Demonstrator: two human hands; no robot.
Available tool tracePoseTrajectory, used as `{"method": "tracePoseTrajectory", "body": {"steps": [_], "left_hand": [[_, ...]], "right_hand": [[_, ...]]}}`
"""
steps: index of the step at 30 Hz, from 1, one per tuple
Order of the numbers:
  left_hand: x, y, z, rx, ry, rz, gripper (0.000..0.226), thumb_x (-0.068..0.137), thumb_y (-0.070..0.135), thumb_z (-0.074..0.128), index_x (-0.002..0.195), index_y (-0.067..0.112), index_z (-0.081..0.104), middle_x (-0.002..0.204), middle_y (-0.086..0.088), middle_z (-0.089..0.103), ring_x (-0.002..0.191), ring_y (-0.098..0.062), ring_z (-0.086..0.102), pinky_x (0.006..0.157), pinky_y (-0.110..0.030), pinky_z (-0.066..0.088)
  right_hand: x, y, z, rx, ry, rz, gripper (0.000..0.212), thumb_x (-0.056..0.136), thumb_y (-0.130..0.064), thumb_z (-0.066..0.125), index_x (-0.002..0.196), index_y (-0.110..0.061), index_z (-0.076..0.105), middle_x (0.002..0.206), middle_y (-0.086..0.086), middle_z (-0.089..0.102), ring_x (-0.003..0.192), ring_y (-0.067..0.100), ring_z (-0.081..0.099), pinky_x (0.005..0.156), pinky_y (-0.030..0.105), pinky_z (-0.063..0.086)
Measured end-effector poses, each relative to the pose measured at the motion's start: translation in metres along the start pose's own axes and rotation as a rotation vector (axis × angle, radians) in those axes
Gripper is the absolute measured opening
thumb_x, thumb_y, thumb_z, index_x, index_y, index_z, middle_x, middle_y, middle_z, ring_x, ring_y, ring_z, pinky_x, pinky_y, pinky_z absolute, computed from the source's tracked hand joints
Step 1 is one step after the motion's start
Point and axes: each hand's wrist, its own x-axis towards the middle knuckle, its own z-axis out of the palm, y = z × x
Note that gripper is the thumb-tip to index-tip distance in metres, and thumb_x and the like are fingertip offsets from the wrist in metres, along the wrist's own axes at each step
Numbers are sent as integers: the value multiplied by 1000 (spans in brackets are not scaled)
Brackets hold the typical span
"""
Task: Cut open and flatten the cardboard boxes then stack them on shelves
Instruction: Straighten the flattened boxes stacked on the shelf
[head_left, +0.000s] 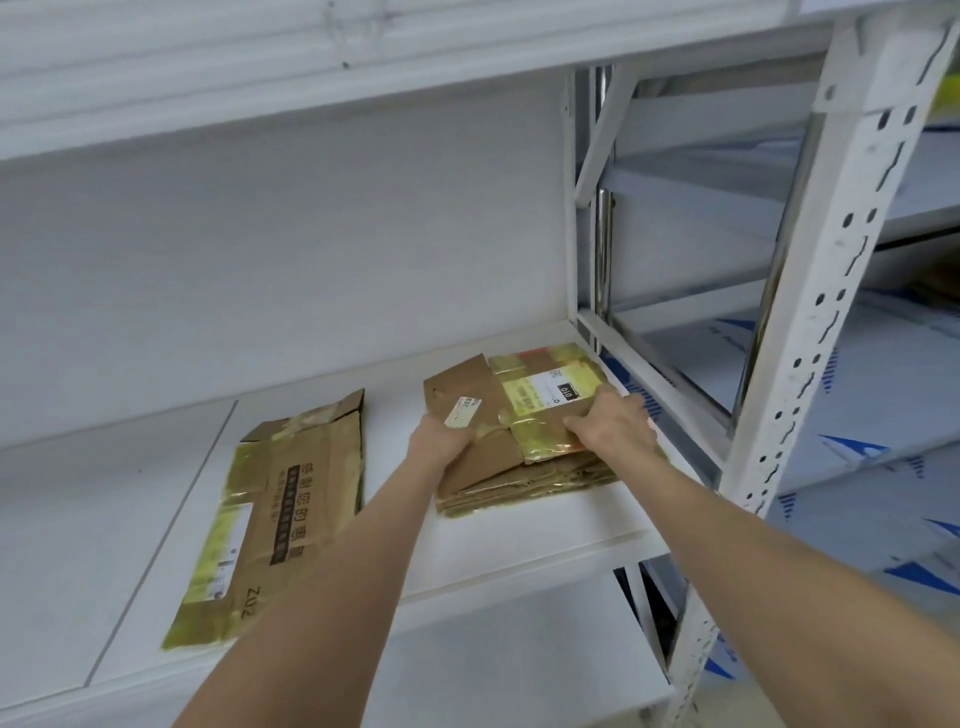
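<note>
Single head-worn wide-angle view here, facing forward and down onto a white flat shelf board (519, 535), close in; brown flattened cardboard stack (519, 480) near centre, white perforated steel upright (831, 291) looming at three o'clock.

Flattened boxes (519, 483) stacked on the white shelf (519, 540); longer flat box (291, 493) lies left, perhaps single.
</note>
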Motion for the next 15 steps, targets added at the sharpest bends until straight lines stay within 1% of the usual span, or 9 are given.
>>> {"method": "tracePoseTrajectory", "body": {"steps": [1, 3, 5, 7, 8, 10, 12, 15], "left_hand": [[-3, 1, -3, -93, 21, -15, 46, 81, 21, 70, 120, 2, 55, 112, -15, 64, 105, -32, 62, 91, -41, 53], [-7, 8, -12, -279, 67, -11, 42, 77, 15, 69, 116, 7, 54, 109, -14, 63, 103, -33, 63, 92, -43, 53], [-9, 15, -23, -429, 97, 26, 52, 82, 12, 67, 130, 9, 49, 116, -11, 60, 103, -29, 61, 93, -40, 52], [-11, 26, -34, -550, 124, 75, 52, 89, 3, 61, 138, 9, 43, 123, -10, 57, 101, -25, 58, 88, -34, 50], [-13, 32, -39, -586, 145, 103, 54, 90, 0, 60, 140, 8, 42, 127, -10, 56, 102, -24, 57, 86, -32, 50], [-15, 41, -47, -625, 181, 125, 58, 88, 1, 63, 142, 9, 41, 135, -12, 53, 107, -26, 58, 86, -32, 50], [-17, 47, -50, -637, 198, 109, 64, 87, 5, 67, 144, 10, 39, 137, -14, 51, 106, -26, 58, 85, -32, 50], [-21, 43, -46, -669, 155, 36, 68, 88, 5, 68, 146, 5, 35, 136, -17, 52, 106, -28, 57, 82, -32, 48]], "right_hand": [[1, -1, -1, 55, 6, -3, 58, 84, -45, 69, 130, -19, 48, 134, 16, 44, 117, 33, 50, 93, 45, 48], [3, -4, -5, 176, 22, -15, 59, 84, -47, 69, 131, -20, 48, 133, 16, 47, 116, 34, 52, 89, 43, 49], [4, -9, -12, 302, 45, -38, 62, 86, -47, 68, 137, -19, 46, 133, 16, 46, 118, 36, 52, 92, 42, 46], [4, -14, -20, 422, 79, -56, 62, 87, -45, 67, 140, -20, 46, 136, 15, 43, 118, 35, 52, 97, 42, 44], [4, -17, -24, 459, 99, -60, 61, 88, -45, 67, 140, -20, 47, 138, 14, 42, 119, 34, 52, 98, 42, 44], [4, -20, -30, 482, 137, -72, 60, 88, -43, 67, 141, -20, 47, 139, 13, 41, 120, 33, 52, 100, 40, 43], [4, -20, -35, 479, 152, -78, 61, 88, -43, 67, 141, -21, 47, 138, 14, 40, 121, 34, 51, 102, 41, 42], [6, -15, -36, 413, 144, -74, 59, 89, -42, 67, 141, -22, 46, 137, 15, 40, 122, 36, 49, 101, 43, 42]]}}
